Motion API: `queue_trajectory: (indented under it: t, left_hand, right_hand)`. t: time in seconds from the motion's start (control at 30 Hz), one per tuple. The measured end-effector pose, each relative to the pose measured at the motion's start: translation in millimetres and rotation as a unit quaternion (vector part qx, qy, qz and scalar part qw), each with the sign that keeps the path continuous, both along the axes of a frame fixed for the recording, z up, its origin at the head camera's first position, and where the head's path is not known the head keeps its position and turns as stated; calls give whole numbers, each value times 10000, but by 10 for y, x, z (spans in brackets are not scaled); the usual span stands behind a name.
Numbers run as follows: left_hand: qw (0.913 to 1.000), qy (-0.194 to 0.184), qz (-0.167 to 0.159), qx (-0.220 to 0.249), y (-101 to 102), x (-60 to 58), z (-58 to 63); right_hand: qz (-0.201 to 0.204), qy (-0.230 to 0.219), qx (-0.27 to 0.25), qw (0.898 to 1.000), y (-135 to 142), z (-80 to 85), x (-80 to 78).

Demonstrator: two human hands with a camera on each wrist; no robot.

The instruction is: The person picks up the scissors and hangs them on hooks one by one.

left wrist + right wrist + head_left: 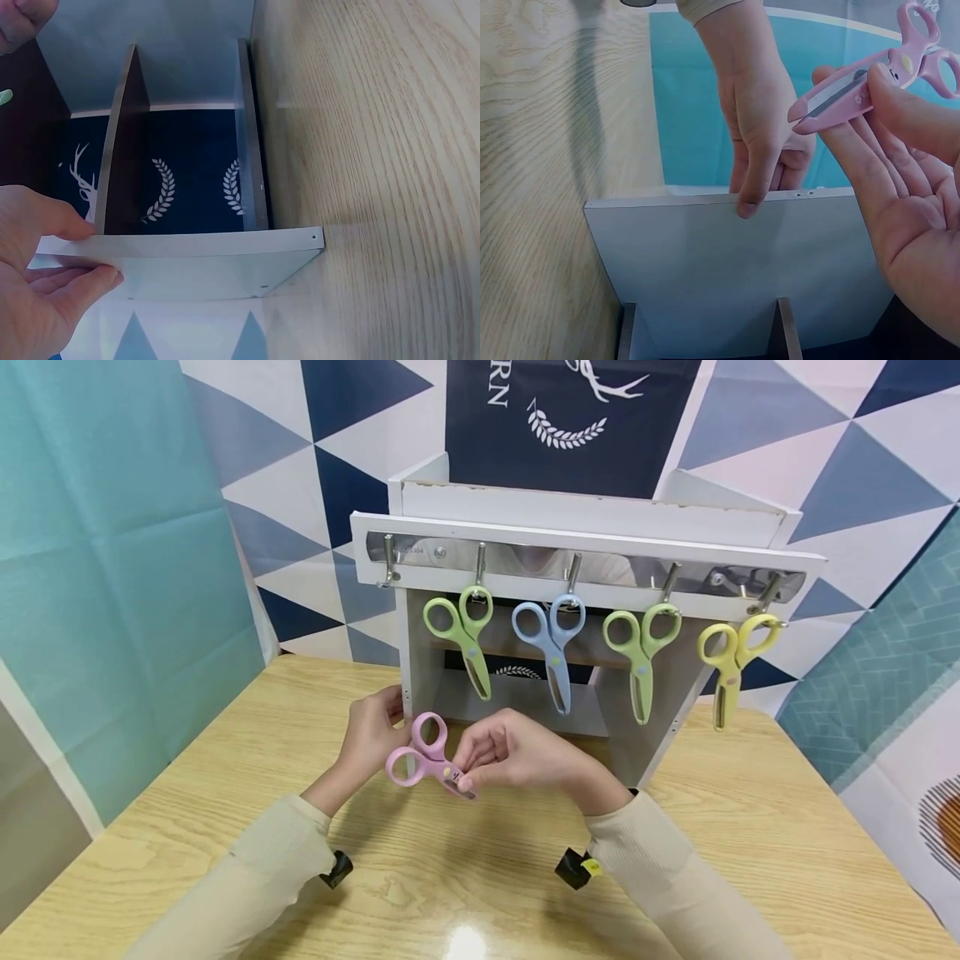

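Note:
Pink scissors (438, 767) are pinched at the blades between the thumb and fingers of my right hand (517, 752). Their finger loops point up and left in the head view. In the right wrist view the scissors (840, 105) have closed blades, lying across the fingers under the thumb. My left hand (367, 737) grips the front edge of the white shelf unit's left side panel (202, 246), thumb on one face and fingers on the other. Green scissors (472, 647), blue scissors (555, 656), more green scissors (641, 656) and yellow scissors (727, 677) hang above on hooks.
A metal hook strip (525, 560) runs along the top front board of the shelf unit. Its leftmost hook (388, 560) carries no scissors. The unit stands on a wood-grain table (450, 877), before a triangle-patterned backdrop (270, 468), with a teal cloth (97, 543) at left.

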State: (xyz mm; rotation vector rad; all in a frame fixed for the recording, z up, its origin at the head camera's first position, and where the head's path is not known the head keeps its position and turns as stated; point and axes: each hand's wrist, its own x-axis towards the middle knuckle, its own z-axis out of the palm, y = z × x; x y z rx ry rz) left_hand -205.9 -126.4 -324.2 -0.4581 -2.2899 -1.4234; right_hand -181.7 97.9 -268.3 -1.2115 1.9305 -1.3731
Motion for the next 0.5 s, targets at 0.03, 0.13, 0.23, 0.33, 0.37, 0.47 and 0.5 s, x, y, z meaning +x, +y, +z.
queue_trajectory:
  t: [0.03, 0.13, 0.23, 0.33, 0.37, 0.47, 0.5]
  left_hand:
    - [10000, 7, 3, -24, 1, -3, 1]
    - [9999, 6, 45, -91, 5, 1, 10]
    - [9999, -9, 76, -139, 5, 6, 18]
    - [9997, 24, 122, -204, 2, 4, 21]
    - [9995, 59, 171, -266, 0, 2, 19]
    - [9979, 229, 355, -500, -9, -7, 7]
    - [9968, 288, 433, -603, -12, -10, 1]
  right_hand:
    - [25, 18, 1, 10000, -2, 10, 0]
    - [106, 98, 8, 9999, -9, 45, 3]
    - [52, 88, 47, 9999, -22, 95, 15]
    - [-58, 118, 62, 9999, -42, 136, 22]
    - [-88, 140, 57, 9998, -48, 145, 21]
    - [-114, 181, 10, 9998, -68, 161, 13]
    - [-95, 185, -13, 9998, -74, 164, 8]
